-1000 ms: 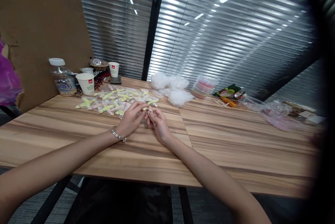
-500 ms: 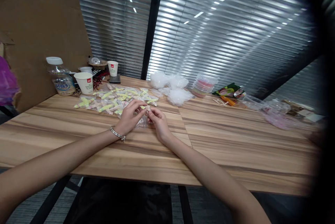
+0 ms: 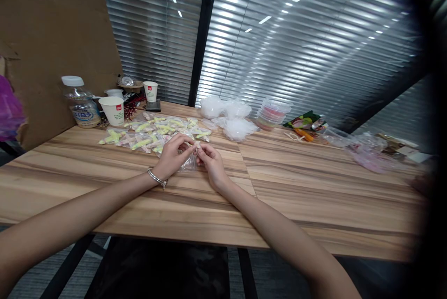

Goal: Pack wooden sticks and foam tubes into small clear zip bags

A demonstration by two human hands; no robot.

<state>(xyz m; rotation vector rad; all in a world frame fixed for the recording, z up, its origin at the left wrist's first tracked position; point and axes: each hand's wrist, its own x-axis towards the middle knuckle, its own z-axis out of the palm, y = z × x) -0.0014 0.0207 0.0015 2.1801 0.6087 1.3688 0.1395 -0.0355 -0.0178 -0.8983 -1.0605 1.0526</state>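
Note:
My left hand (image 3: 175, 153) and my right hand (image 3: 212, 161) meet over the wooden table, thumbs and fingertips closed round one small pale piece (image 3: 198, 145). Its kind is too small to make out, and the fingers cover most of it. Below the fingers, partly behind my left hand, lies a clear plastic bag (image 3: 189, 164). Just beyond my left hand spreads a pile of small clear bags (image 3: 150, 132) holding yellow-green and pinkish pieces.
White paper cups (image 3: 112, 109) and a clear jar with a white lid (image 3: 81, 103) stand at the left. Puffy white plastic bags (image 3: 237, 127), stacked clear tubs (image 3: 271, 113), an orange tool (image 3: 303, 135) and crumpled plastic packaging (image 3: 370, 152) lie along the back and right of the table (image 3: 314, 196).
Both hands stay in nearly the same place, with only slight finger movement around the small pale piece. Everything else looks unmoved.

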